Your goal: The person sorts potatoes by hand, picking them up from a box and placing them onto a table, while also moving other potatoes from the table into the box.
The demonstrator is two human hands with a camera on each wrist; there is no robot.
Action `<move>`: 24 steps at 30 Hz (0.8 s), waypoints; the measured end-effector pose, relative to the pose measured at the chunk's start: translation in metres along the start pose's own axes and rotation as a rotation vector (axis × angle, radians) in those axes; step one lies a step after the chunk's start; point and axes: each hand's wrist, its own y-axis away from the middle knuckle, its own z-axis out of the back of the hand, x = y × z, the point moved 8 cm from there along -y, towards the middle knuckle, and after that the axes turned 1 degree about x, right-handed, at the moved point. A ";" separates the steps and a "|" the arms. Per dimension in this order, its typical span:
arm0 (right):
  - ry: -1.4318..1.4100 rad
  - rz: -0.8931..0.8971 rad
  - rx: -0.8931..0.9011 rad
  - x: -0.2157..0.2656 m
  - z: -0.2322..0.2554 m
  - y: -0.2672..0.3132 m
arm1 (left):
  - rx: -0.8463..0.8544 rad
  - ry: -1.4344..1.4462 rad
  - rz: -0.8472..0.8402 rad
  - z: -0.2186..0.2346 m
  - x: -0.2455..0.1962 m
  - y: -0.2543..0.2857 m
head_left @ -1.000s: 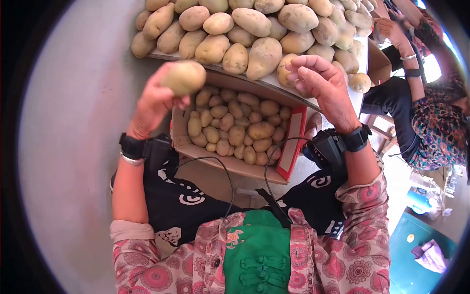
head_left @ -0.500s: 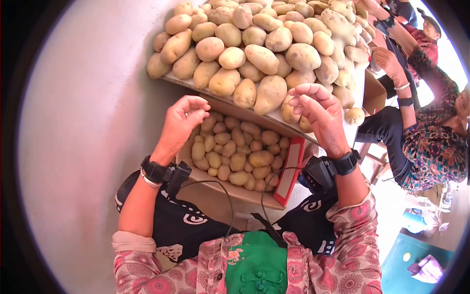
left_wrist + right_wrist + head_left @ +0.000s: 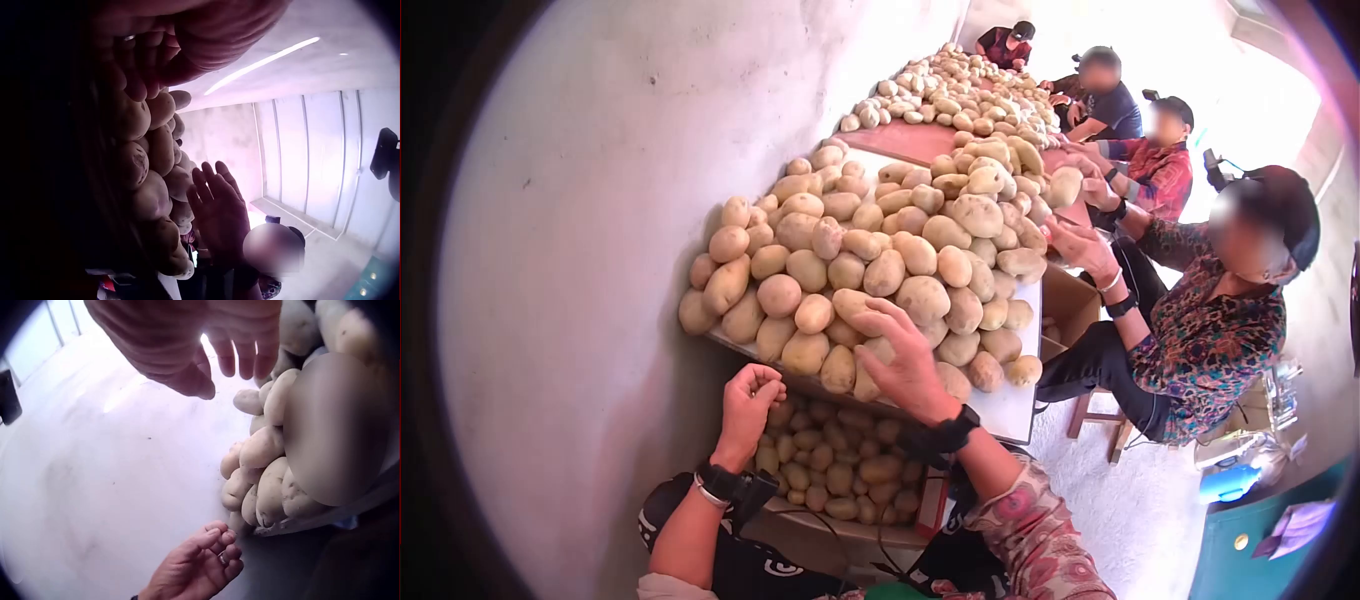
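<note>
A heap of potatoes (image 3: pixel 805 270) covers the near end of the table. My right hand (image 3: pixel 908 365) reaches over its front edge, fingers spread and slightly bent, with nothing in its grasp. In the left wrist view the same right hand (image 3: pixel 219 219) shows beside the heap with its fingers extended. My left hand (image 3: pixel 748 412) hangs just off the table's front edge, fingers loosely curled and holding nothing. The right wrist view shows that left hand (image 3: pixel 197 565) below the potatoes (image 3: pixel 262 450). Under the table edge sits a cardboard box of potatoes (image 3: pixel 840 465), partly covered by my right arm.
A grey wall (image 3: pixel 600 250) runs along the left. Another person (image 3: pixel 1215 290) sits at the table's right side, hands by the heap, near a second cardboard box (image 3: pixel 1072 305). More people sit farther along, where another potato pile (image 3: pixel 960 95) lies.
The potato in my left hand a second ago is gone from it. My right hand has moved left over the heap's front. The head view has tilted up, showing more table and people.
</note>
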 end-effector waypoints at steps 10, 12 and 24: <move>0.565 -0.150 0.087 -0.037 -0.039 -0.012 | 0.079 -0.012 0.071 -0.004 0.003 -0.003; 0.611 -0.132 0.069 -0.034 -0.039 -0.017 | 0.216 -0.045 0.163 -0.015 0.012 -0.001; 0.748 -0.187 0.076 -0.051 -0.041 -0.019 | 0.524 -0.313 -0.030 -0.062 0.032 0.001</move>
